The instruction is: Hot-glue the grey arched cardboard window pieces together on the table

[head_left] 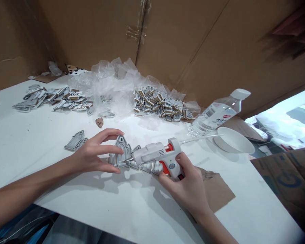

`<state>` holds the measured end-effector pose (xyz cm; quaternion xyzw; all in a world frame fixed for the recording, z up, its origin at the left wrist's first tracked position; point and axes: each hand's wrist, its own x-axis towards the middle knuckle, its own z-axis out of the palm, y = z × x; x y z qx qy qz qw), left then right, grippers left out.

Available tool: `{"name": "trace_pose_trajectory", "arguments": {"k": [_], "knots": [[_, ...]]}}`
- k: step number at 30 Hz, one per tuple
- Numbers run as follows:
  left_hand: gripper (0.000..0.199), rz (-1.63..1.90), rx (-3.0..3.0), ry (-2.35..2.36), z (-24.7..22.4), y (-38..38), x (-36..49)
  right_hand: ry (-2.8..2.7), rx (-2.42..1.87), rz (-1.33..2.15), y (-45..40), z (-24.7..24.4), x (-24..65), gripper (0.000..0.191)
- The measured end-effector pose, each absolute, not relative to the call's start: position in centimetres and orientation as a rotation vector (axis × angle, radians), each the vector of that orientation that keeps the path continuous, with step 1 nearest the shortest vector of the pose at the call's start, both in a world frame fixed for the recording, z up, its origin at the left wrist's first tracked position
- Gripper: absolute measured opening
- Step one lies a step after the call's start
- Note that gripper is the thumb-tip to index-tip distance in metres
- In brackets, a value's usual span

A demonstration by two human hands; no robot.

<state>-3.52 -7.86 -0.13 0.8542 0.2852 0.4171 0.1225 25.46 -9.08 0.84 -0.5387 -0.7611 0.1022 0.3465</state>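
Note:
My right hand (188, 183) is wrapped round the handle of a white hot glue gun (152, 154) with an orange-red trigger. A clear glue stick (200, 138) juts from its back. The gun's metal nozzle points left, at the lower part of a grey, door-shaped flat cutout (121, 149); whether it touches cannot be seen. Between its spread fingers and thumb, my left hand (96, 152) holds this cutout by its edges. More grey cutouts (154, 166) lie behind and under the gun, partly hidden by it. Left of them, a small stack of cutouts (76, 140) rests on the table.
Two heaps of cutouts, left (73, 100) and right (159, 103), flank crumpled clear plastic bags (117, 81). A tilted water bottle (216, 113) and a white bowl (236, 142) stand right. Cardboard (220, 191) lies beside my right hand. Tall cardboard walls (180, 40) close off the white table's back.

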Motion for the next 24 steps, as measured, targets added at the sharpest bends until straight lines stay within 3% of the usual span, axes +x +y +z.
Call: {"name": "trace_pose_trajectory", "arguments": {"k": [10, 17, 24], "knots": [[0.039, 1.235, 2.508, 0.803, -0.16, -7.76, -3.57, -1.977, -1.386, 0.250, -8.84, 0.71, 25.54, 0.032], [0.051, 1.237, 2.566, 0.854, 0.36, -7.68, -3.70, -1.993, -1.355, 0.221, -8.85, 0.70, 25.57, 0.038], [0.054, 1.283, 2.565, 0.858, 0.54, -7.60, -3.84, -1.977, -1.370, 0.192, -8.70, 0.88, 25.80, 0.033]]}}
